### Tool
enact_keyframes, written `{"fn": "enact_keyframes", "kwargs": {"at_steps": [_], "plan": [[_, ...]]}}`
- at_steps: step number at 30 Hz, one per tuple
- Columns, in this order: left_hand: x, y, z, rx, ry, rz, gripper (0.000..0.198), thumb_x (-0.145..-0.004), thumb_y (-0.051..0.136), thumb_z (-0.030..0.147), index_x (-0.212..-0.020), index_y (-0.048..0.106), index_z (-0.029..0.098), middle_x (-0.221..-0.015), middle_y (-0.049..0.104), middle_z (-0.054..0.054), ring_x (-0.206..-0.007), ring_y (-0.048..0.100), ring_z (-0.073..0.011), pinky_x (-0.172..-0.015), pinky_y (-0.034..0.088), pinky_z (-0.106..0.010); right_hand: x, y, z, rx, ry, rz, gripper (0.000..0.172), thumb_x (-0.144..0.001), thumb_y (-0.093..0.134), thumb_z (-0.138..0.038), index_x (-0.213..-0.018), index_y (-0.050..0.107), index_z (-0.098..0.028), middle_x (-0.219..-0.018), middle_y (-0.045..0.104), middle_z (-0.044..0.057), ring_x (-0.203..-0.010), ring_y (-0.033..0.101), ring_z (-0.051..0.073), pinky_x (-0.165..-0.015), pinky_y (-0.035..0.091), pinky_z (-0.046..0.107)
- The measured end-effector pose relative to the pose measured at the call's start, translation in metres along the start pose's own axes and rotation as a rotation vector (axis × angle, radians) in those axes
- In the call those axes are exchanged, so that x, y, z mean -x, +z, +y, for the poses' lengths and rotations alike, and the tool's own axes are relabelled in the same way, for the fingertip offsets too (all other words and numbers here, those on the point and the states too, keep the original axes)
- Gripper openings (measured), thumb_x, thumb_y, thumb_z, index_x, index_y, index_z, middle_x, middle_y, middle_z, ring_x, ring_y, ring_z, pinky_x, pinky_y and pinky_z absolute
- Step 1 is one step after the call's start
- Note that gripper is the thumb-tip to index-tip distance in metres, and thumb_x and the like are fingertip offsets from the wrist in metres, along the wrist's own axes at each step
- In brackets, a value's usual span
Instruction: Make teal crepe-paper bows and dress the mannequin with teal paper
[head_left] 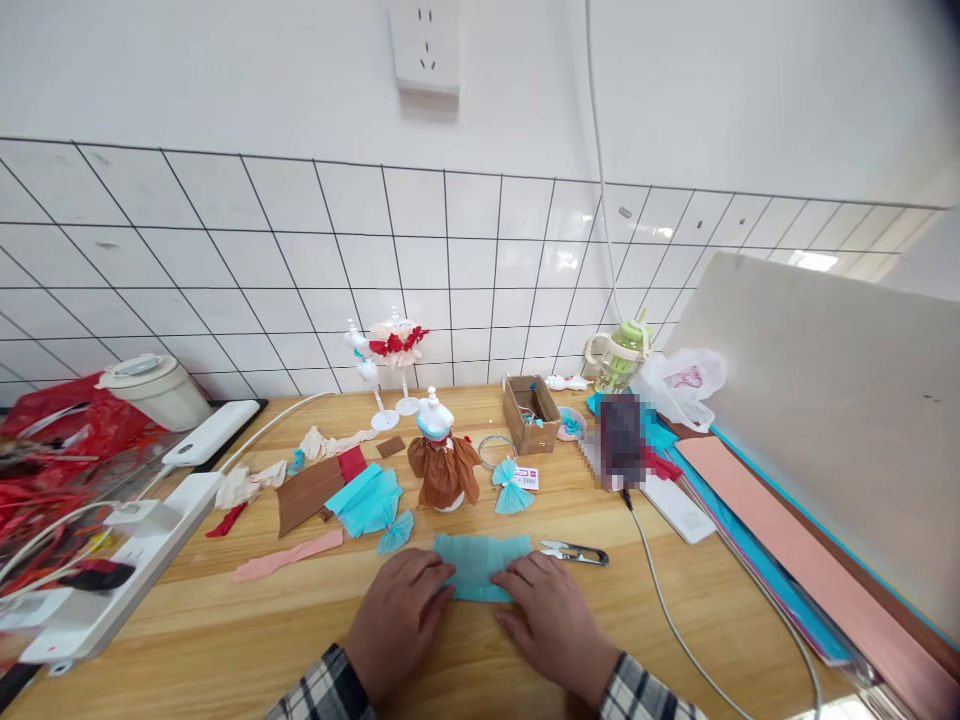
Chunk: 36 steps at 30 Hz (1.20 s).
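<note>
head cam: wood-grain table (pixel 225 655) up against a white tiled wall (pixel 525 262), outlet (pixel 426 45) above. blue strip (pixel 482 567) lies flat on the table, left hand (pixel 397 615) on one end, right hand (pixel 553 618) on the other, hands apart, can't tell if they're pinching it. brown-dressed mini mannequin (pixel 442 472) stands behind, snips (pixel 589 554) beside the right hand, power strip (pixel 184 500) off left.

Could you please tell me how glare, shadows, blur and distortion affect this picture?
In the head view, bright glare spots the wall tiles, with a soft shadow under the wall socket; same view, tile lines slant and stretch toward the sides, and the top right corner darkens; same view, pixelation hides a dark object, while the blue strip at the fingers looks fairly clear.
</note>
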<state>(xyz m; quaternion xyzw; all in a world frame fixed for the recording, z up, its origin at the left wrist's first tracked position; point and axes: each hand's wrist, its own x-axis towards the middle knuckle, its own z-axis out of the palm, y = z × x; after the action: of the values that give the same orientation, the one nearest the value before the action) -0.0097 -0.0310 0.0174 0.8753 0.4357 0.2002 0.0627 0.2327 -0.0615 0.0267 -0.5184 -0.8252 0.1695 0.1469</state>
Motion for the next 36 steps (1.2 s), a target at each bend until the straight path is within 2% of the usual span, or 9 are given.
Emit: {"fn": "enact_keyframes", "kwargs": {"at_steps": [5,8,12,19,21,24,27,31,36], "plan": [[-0.024,-0.007,-0.011,0.004,-0.167,-0.074,0.03,-0.092,0.046,0.031,-0.113,0.065,0.021,-0.108,0.067,-0.009,-0.099,0.063,-0.0225,-0.09,0.051,-0.039,-0.02,-0.013,0.016,-0.021,0.161,0.143,0.024,-0.092,0.047,-0.021,-0.11,0.062,-0.025,-0.104,0.063,0.005,-0.1,0.052,0.022,-0.088,0.038,0.034],[-0.043,-0.003,-0.015,0.014,-0.23,-0.154,0.033,-0.088,0.051,0.028,-0.117,0.063,0.019,-0.116,0.065,-0.01,-0.107,0.06,-0.0246,-0.096,0.047,-0.04,-0.037,-0.013,0.03,0.061,0.222,0.082,0.03,-0.082,0.061,-0.021,-0.113,0.063,-0.023,-0.106,0.064,0.007,-0.101,0.053,0.026,-0.088,0.039,0.037],[-0.055,-0.001,-0.019,0.021,-0.282,-0.268,0.032,-0.078,0.061,0.022,-0.109,0.066,0.022,-0.113,0.065,-0.008,-0.107,0.059,-0.0251,-0.094,0.044,-0.039,-0.049,-0.008,0.04,0.058,0.289,0.002,0.037,-0.074,0.071,-0.02,-0.11,0.063,-0.022,-0.102,0.066,0.007,-0.099,0.056,0.026,-0.084,0.039,0.036],[-0.055,-0.004,-0.022,0.055,-0.282,-0.312,0.013,-0.075,0.061,0.018,-0.084,0.068,0.023,-0.107,0.065,-0.005,-0.105,0.058,-0.0226,-0.092,0.041,-0.035,-0.047,-0.012,0.045,-0.009,0.3,-0.038,0.016,-0.072,0.072,-0.021,-0.086,0.064,-0.022,-0.089,0.066,0.002,-0.089,0.056,0.02,-0.075,0.035,0.029],[-0.055,-0.003,-0.023,0.064,-0.288,-0.318,0.019,-0.075,0.061,0.018,-0.092,0.067,0.023,-0.104,0.066,-0.005,-0.101,0.059,-0.0222,-0.091,0.041,-0.035,-0.044,-0.011,0.048,-0.03,0.301,-0.038,0.015,-0.073,0.07,-0.019,-0.086,0.063,-0.022,-0.085,0.065,0.001,-0.085,0.056,0.018,-0.073,0.035,0.027],[-0.055,-0.002,-0.023,0.076,-0.285,-0.332,0.032,-0.076,0.059,0.018,-0.107,0.064,0.023,-0.096,0.068,-0.004,-0.096,0.061,-0.0217,-0.091,0.04,-0.037,-0.039,-0.007,0.05,-0.065,0.301,-0.041,0.025,-0.075,0.066,-0.016,-0.099,0.062,-0.022,-0.081,0.065,0.0,-0.081,0.057,0.017,-0.072,0.035,0.026],[-0.056,-0.003,-0.024,0.084,-0.26,-0.348,0.021,-0.076,0.058,0.018,-0.093,0.068,0.025,-0.094,0.068,-0.003,-0.099,0.059,-0.023,-0.094,0.037,-0.04,-0.034,-0.005,0.051,-0.089,0.278,-0.033,0.029,-0.077,0.065,-0.015,-0.105,0.063,-0.024,-0.085,0.067,0.0,-0.086,0.057,0.017,-0.078,0.037,0.027],[-0.058,-0.005,-0.024,0.093,-0.25,-0.352,0.014,-0.073,0.059,0.018,-0.082,0.068,0.023,-0.102,0.067,-0.004,-0.105,0.057,-0.0232,-0.094,0.038,-0.037,-0.029,-0.004,0.048,-0.098,0.261,-0.003,0.014,-0.08,0.061,-0.016,-0.092,0.066,-0.023,-0.085,0.066,0.001,-0.087,0.057,0.018,-0.078,0.038,0.028],[-0.054,-0.002,-0.022,0.1,-0.267,-0.343,0.032,-0.073,0.057,0.019,-0.104,0.063,0.023,-0.101,0.068,-0.004,-0.101,0.059,-0.0238,-0.099,0.034,-0.044,-0.024,0.001,0.046,-0.095,0.206,0.029,0.008,-0.081,0.06,-0.014,-0.084,0.063,-0.021,-0.082,0.064,0.0,-0.084,0.055,0.017,-0.077,0.038,0.027]]}}
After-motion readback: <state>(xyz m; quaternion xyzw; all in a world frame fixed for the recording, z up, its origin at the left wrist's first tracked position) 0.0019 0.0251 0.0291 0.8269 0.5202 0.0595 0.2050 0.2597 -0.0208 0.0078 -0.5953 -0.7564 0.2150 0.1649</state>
